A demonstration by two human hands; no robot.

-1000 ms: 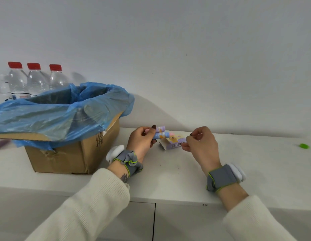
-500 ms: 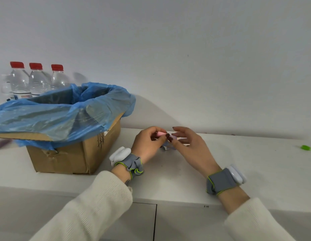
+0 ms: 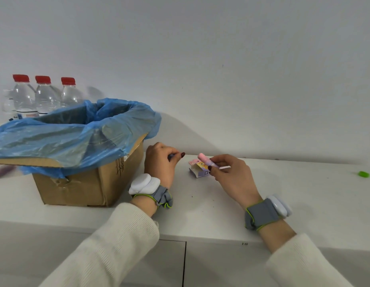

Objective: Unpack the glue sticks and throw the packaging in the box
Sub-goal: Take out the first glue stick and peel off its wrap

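- The right hand (image 3: 229, 175) has its fingers (image 3: 218, 164) clamped on a pink-capped pastel glue stick (image 3: 205, 160), which points up and to the left, just above the small open printed cardboard packet (image 3: 198, 170).
- That packet lies on the white table (image 3: 293, 193) directly beneath the right fingers, its flap open toward the left hand.
- The left hand (image 3: 159, 164) is curled with fingers (image 3: 176, 155) together; a sliver of something bluish shows inside the fist, likely another glue stick, though too little shows to be sure.
- The step in hand looks like emptying the packet, so the stick should be set down well to the right of the fingers, lying flat and away from the table's edge so it cannot roll off.
- Check inside the packet before discarding it; whether any sticks remain inside cannot be told from here.
- The brown cardboard box lined with a blue plastic bag (image 3: 91, 183) stands just beyond the left fingers, so the left hand is better placed to drop the packet in, once it frees itself.
- Lift the packet over the bag's loose rim, not against it, or the liner may fold inward.
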